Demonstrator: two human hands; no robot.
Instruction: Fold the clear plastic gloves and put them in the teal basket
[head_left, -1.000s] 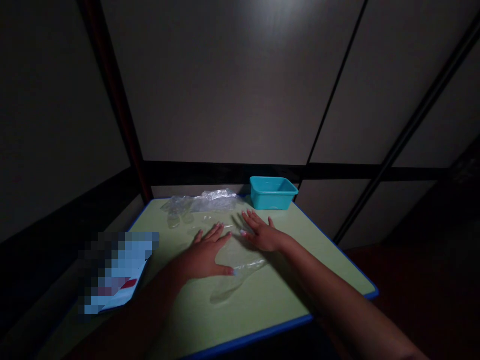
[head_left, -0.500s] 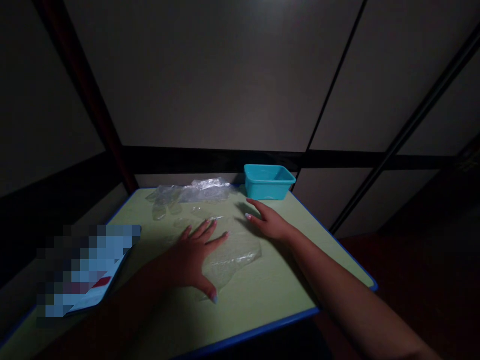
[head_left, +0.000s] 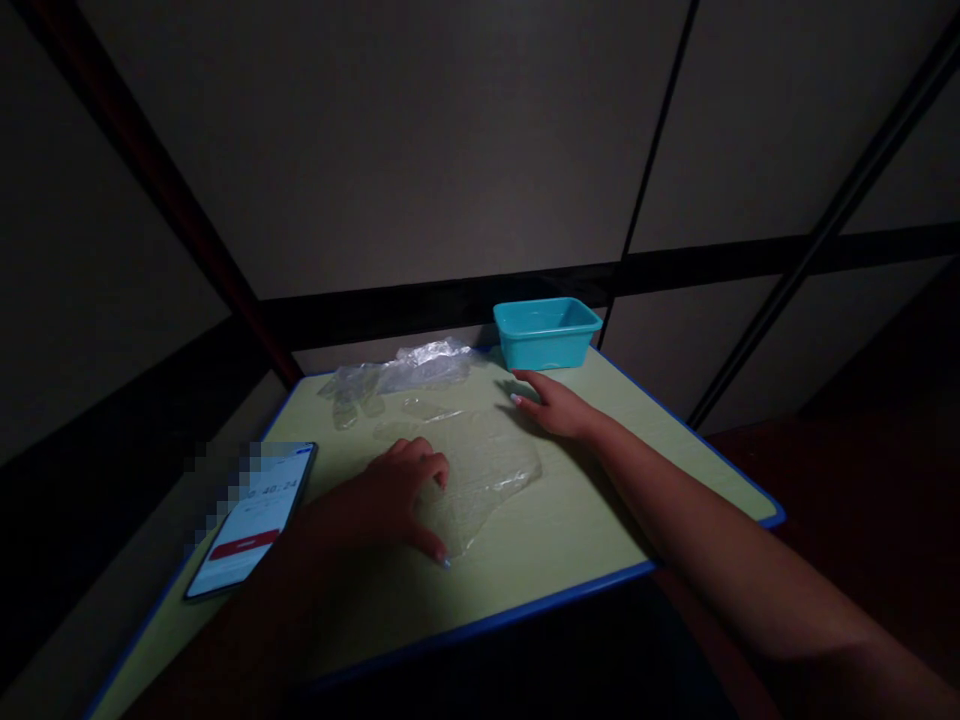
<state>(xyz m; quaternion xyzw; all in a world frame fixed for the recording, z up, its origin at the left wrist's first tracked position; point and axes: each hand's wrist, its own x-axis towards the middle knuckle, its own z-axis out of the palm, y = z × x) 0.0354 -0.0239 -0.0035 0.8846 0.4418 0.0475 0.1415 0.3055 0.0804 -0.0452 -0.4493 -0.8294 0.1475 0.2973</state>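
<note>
A clear disposable plastic glove lies spread on the light green table, its fingers pointing to the far left. Over the glove's left part is my left hand, fingers bent and thumb held well apart, with nothing visible in it. Whether its fingertips touch the plastic I cannot tell. My right hand rests by the glove's far right edge, thumb and fingers apart, holding nothing. Behind the glove, more crumpled clear plastic gloves lie in a heap along the table's back edge.
A turquoise plastic basket stands at the back right, just beyond my right hand. On the left lies a phone with its screen lit, partly blurred out. The table has a blue rim, and wall panels rise close behind it.
My left hand's spread fingers have bent inward, with the thumb still apart. My right hand keeps nearly the same pose. The whole view has shifted, showing more of the phone.
</note>
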